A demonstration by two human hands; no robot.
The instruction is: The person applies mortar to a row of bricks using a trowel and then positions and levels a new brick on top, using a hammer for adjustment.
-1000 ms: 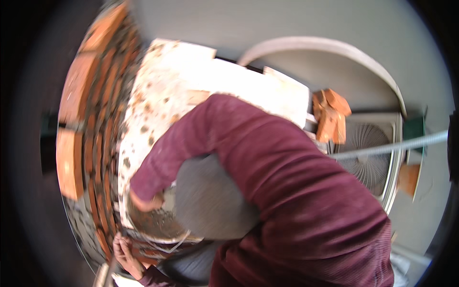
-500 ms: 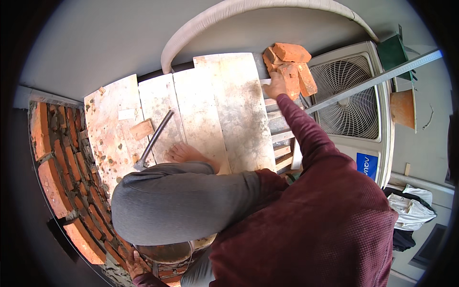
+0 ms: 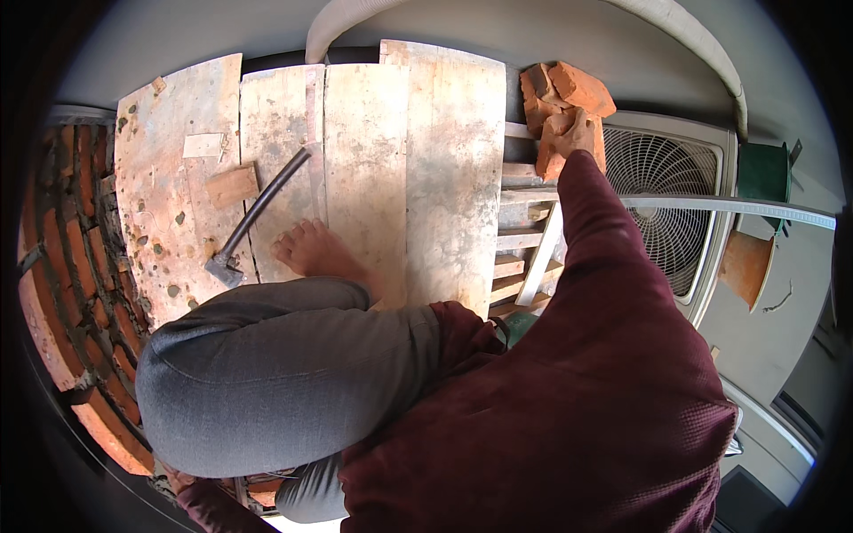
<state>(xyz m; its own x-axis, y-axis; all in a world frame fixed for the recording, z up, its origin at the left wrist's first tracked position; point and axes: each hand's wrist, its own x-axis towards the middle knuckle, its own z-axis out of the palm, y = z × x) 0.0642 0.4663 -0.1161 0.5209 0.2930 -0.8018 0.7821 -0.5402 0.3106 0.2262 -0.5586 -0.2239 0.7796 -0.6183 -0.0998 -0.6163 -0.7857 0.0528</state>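
At the upper right, my right hand (image 3: 579,133) reaches over a small pile of orange bricks (image 3: 582,87). Its fingers curl over the front brick (image 3: 551,158), which still rests with the others. My left hand (image 3: 180,481) is low on the left beside the brick wall (image 3: 82,253), mostly hidden by my leg and shadow, so its fingers cannot be made out. A hammer (image 3: 265,197) with a dark handle and metal head lies on the wooden boards (image 3: 453,169), close to my bare foot. Beside it is a small wooden block (image 3: 231,186).
A fan unit (image 3: 727,164) stands right of the bricks, with a long metal bar (image 3: 733,205) across it. Timber slats (image 3: 520,241) with gaps lie beside the boards. A pale wrapped pipe (image 3: 342,22) arches along the wall. Beyond the unit are a green object (image 3: 762,171) and an orange one (image 3: 745,266).
My right hand has moved from the pile's near left edge onto the front brick. My left hand has slipped further behind my leg. The view has shifted; the hammer lies still.
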